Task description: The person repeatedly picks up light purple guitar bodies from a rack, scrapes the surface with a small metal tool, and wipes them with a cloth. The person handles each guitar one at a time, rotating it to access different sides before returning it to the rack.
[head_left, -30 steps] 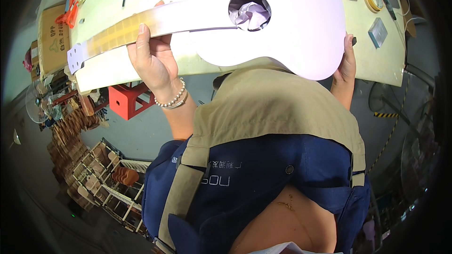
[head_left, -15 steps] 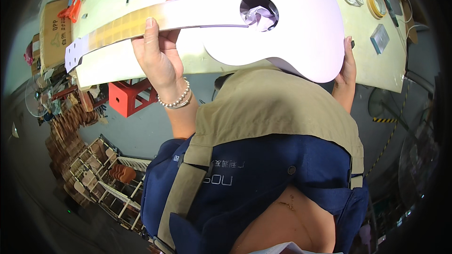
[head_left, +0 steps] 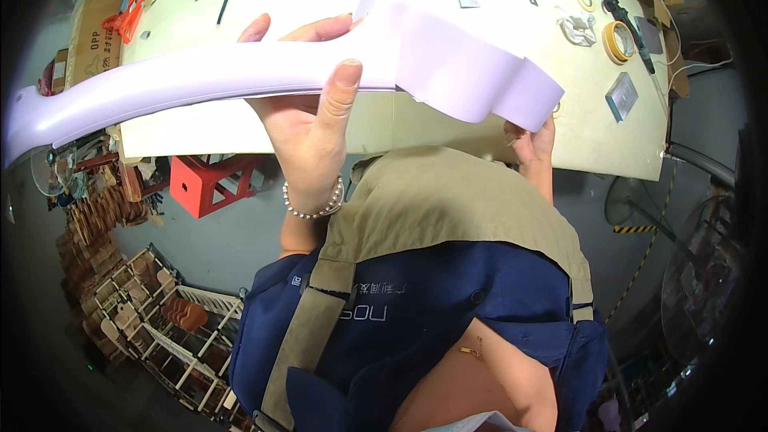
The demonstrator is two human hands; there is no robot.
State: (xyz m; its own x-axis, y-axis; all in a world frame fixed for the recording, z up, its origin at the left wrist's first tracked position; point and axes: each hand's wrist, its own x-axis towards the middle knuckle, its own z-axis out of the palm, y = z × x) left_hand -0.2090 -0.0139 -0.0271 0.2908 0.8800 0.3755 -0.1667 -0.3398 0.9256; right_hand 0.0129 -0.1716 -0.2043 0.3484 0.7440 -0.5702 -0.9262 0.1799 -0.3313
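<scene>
A pale lilac ukulele is held up over the workbench, tilted so its curved side and the rounded back of its neck face me. My left hand grips the neck close to the body, thumb on the near side and other fingers behind. At the tail end of the body, my right hand supports the lower edge, its fingers partly hidden beneath it. The soundhole and the front of the fretboard are turned out of sight. A beaded bracelet circles my left wrist.
The pale workbench carries tape rolls, a grey block, a black cabled tool and thin tools at the back. A cardboard box stands left. Below are a red stool and a rack of wooden parts.
The ukulele has rolled from showing its soundhole face to showing its side and neck back, and has shifted left. My left hand has slid along the neck toward the body.
</scene>
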